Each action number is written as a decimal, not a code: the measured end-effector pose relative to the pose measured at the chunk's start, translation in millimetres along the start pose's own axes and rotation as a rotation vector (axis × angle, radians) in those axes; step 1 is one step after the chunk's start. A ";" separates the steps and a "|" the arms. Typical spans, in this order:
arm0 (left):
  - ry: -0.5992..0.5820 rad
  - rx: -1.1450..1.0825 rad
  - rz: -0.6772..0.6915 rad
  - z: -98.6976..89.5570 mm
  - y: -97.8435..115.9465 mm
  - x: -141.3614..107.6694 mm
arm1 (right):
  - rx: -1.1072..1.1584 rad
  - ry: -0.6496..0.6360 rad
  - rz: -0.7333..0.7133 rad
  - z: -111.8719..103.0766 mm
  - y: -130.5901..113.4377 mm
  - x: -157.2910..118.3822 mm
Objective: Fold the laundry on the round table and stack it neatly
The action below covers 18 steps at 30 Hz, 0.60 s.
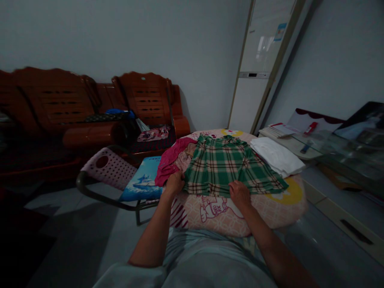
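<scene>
A green plaid garment [222,164], flared like a skirt, lies spread on a table with a pink patterned cover [192,212]. Its gathered narrow end faces away and its wide hem faces me. At the hem's left corner, my left hand [175,183] is closed on the cloth edge. My right hand [240,194] has curled fingers gripping the hem near its middle. A crimson garment [168,164] lies bunched by the left side of the plaid cloth, beyond my left hand. Folded white cloth [277,156] rests on the right, touching or close to the plaid garment.
Left of the table stands a metal-framed chair [111,166] with a blue picture cushion [144,180]. Wooden armchairs [147,100] line the wall. A tall white air conditioner [252,80] fills the corner. Along the right runs a glass-topped stand [354,156] with papers [279,130].
</scene>
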<state>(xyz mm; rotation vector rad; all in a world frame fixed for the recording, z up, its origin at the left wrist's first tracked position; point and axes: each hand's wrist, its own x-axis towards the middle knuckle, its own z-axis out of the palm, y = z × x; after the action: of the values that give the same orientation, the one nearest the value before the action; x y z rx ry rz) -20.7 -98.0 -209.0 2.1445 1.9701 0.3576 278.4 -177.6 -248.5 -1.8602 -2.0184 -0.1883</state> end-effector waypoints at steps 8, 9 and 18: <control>-0.056 0.046 0.026 -6.6 1.5 3.4 | 0.099 0.271 0.250 -11.0 29.9 4.5; -0.060 0.044 0.038 -6.4 0.7 4.2 | 0.079 0.316 0.304 -14.8 40.6 4.8; -0.052 0.026 0.062 1.7 -5.9 12.3 | -0.088 0.199 0.356 -27.5 109.5 -9.0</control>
<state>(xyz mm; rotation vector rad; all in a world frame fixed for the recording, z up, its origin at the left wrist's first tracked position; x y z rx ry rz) -24.8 -85.2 -212.0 2.2117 1.8936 0.2851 391.4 -183.5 -244.3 -2.1249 -1.5425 -0.3504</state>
